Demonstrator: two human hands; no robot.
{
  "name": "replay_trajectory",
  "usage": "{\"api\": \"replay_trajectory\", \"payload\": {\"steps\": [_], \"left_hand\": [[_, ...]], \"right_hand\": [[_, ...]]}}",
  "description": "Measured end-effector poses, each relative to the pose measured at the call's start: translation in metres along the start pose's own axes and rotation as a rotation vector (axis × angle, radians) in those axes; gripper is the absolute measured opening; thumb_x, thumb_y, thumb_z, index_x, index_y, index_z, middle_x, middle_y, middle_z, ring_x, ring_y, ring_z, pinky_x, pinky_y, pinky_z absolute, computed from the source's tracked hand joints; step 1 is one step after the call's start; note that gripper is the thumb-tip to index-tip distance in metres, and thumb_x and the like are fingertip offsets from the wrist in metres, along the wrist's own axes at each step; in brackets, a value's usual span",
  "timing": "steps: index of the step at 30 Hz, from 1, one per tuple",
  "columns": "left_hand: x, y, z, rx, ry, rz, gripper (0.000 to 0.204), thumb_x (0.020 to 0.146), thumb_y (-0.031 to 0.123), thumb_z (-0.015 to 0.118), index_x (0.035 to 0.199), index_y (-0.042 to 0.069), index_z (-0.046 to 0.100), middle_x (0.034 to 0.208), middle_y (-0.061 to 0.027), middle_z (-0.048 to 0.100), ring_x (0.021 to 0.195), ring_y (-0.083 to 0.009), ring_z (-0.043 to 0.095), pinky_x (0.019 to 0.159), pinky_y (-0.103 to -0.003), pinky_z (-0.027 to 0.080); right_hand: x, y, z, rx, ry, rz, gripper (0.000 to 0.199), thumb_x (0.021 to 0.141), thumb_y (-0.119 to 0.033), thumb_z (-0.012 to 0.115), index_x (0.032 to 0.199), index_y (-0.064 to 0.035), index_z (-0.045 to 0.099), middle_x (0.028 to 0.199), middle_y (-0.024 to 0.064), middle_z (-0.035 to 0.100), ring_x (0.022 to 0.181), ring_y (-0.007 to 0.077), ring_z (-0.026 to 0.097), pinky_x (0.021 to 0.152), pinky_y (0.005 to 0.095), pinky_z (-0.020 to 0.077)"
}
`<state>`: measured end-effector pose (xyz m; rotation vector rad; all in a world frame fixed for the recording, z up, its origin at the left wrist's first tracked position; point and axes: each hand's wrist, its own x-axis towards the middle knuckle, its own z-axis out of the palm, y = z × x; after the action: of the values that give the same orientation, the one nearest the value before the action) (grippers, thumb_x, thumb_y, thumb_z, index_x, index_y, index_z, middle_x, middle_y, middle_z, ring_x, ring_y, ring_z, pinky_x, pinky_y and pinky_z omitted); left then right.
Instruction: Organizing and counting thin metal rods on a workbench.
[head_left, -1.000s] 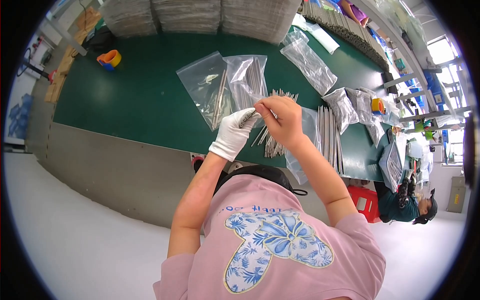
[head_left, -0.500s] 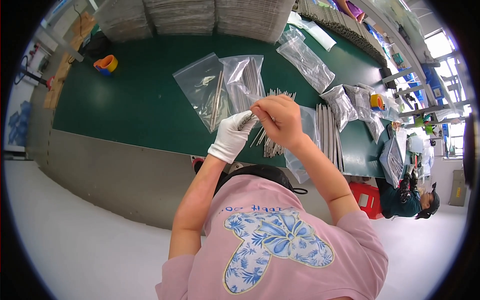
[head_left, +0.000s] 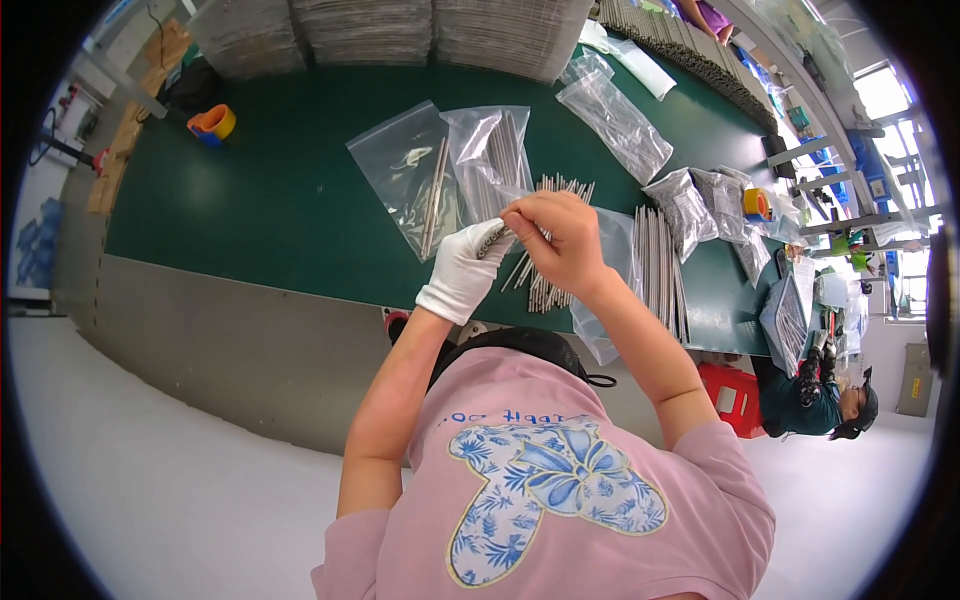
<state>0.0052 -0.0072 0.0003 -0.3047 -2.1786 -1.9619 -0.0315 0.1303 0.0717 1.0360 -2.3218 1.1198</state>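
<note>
In a white glove, my left hand (head_left: 456, 272) is closed around a small bundle of thin metal rods (head_left: 490, 242), whose ends show at the top of the fist. My bare right hand (head_left: 562, 238) meets it there, thumb and fingers pinched at the rod ends; what exactly they grip is hidden. Beneath and beside the right hand lies a loose pile of metal rods (head_left: 545, 296). Beyond the glove, a flat clear bag (head_left: 385, 165) has a few rods on or in it. Beside that is another clear bag (head_left: 462, 125) with several rods.
More long rods (head_left: 655, 270) lie on a plastic sheet to the right. Filled silvery bags (head_left: 682, 212) and an orange tape roll (head_left: 756, 204) sit farther right on the green table (head_left: 270, 200). Stacked plastic-wrapped trays (head_left: 360, 35) stand at the back. Another person (head_left: 810, 400) works at far right.
Both hands stay together in almost the same place, with only a slight shift at the rod ends. The things on the table keep their places.
</note>
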Motion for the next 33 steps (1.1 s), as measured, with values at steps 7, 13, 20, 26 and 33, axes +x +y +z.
{"api": "replay_trajectory", "payload": {"steps": [7,13,20,26,33], "left_hand": [[0.002,0.006,-0.002,0.009,-0.041,-0.039,0.020,0.084,0.008,0.061,0.103,0.003,0.062,0.088,-0.0136,0.065,0.077,-0.0185,0.063,0.070,-0.028,0.048],[0.002,0.005,-0.001,-0.035,-0.053,-0.027,0.021,0.085,0.010,0.061,0.105,0.004,0.062,0.088,-0.0136,0.065,0.076,-0.0183,0.062,0.070,-0.028,0.048],[0.001,0.002,0.001,-0.004,-0.058,-0.012,0.022,0.085,0.012,0.061,0.106,0.004,0.062,0.088,-0.0143,0.065,0.078,-0.0204,0.064,0.071,-0.028,0.048],[0.001,0.004,0.000,-0.065,-0.037,-0.030,0.023,0.084,0.010,0.062,0.105,0.003,0.062,0.090,-0.0129,0.066,0.079,-0.0188,0.064,0.072,-0.027,0.049],[0.002,0.007,-0.003,0.028,-0.033,-0.013,0.022,0.083,0.008,0.062,0.105,0.002,0.062,0.089,-0.0128,0.066,0.078,-0.0163,0.063,0.071,-0.027,0.048]], "right_hand": [[0.013,-0.009,-0.011,-0.291,-0.038,-0.224,0.007,0.070,-0.008,0.065,0.069,-0.0090,0.059,0.062,0.0009,0.056,0.051,0.0194,0.052,0.051,0.0294,0.0373],[0.012,-0.007,-0.010,-0.234,-0.056,-0.235,0.010,0.068,-0.006,0.065,0.067,-0.0078,0.056,0.059,0.0019,0.052,0.050,0.0203,0.050,0.052,0.0308,0.0368],[0.005,0.000,-0.007,-0.163,-0.073,-0.208,0.010,0.068,-0.004,0.065,0.067,-0.0073,0.056,0.060,0.0028,0.053,0.052,0.0212,0.051,0.055,0.0312,0.0384],[0.011,-0.006,-0.010,-0.179,0.005,-0.224,0.008,0.069,-0.004,0.065,0.071,-0.0068,0.057,0.061,0.0031,0.054,0.052,0.0212,0.051,0.055,0.0307,0.0383],[0.015,-0.007,-0.011,-0.142,-0.073,-0.196,0.007,0.072,-0.004,0.064,0.072,-0.0072,0.058,0.061,0.0027,0.054,0.051,0.0204,0.049,0.053,0.0301,0.0356]]}}
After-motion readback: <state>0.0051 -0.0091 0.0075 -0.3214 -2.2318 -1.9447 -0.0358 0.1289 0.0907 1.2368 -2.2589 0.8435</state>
